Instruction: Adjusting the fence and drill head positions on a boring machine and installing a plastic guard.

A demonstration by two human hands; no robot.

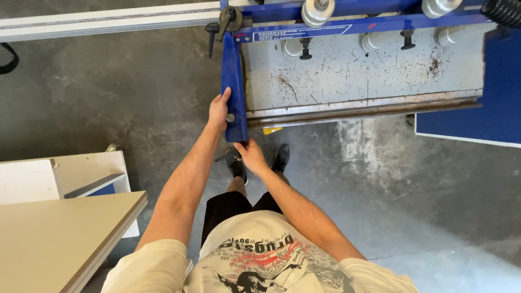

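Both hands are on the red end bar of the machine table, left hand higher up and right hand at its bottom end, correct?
Not quite: the end bar is blue, not red, as the head view shows. The left hand does hold it higher up, and the right hand is at its bottom end.

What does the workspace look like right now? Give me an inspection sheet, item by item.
Surface: worn grey metal table of the machine, scratched and rust-spotted, nothing lying on it.
Job's things: blue frame bar at the table's left edge; metal ruler strip along its front edge.
Clutter: pale boards and a white shelf unit at the left.
Hands: left hand grips the blue frame bar; right hand sits at the bar's lower end, what its fingers hold is unclear.
Cables: black ribbed hose at the top right.
Surroundings: stained concrete floor; long aluminium rail at the top left.
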